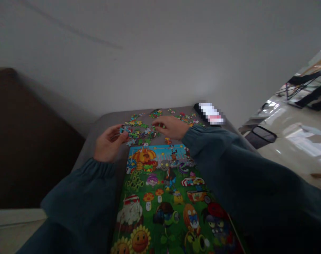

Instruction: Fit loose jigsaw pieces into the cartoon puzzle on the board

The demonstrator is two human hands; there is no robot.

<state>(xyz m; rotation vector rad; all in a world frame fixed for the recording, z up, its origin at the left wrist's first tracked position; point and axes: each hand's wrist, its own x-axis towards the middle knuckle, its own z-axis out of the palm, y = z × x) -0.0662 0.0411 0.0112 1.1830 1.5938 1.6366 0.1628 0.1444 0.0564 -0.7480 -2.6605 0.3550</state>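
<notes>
Left hand (106, 144) pinches small blue jigsaw piece (124, 129). Right hand (174, 127) curls over loose multicoloured cardboard pieces (139, 123) beside that grip; hold unclear. Flat rectangular cartoon-printed board (164, 192) lies nearside of both.

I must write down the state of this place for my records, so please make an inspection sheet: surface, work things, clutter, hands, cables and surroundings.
Surface: grey, soft-looking top, beside a pale wall.
Work things: loose puzzle pieces, scattered beyond a cartoon picture board, which the right sleeve partly covers.
Clutter: dark device with lit screen, content blurred.
Hands: left hand pinches something blue, seemingly puzzle pieces; right hand is over the pieces, grip unclear.
Cables: nothing seen.
Surroundings: dark brown panel at left; shiny floor at right.
</notes>
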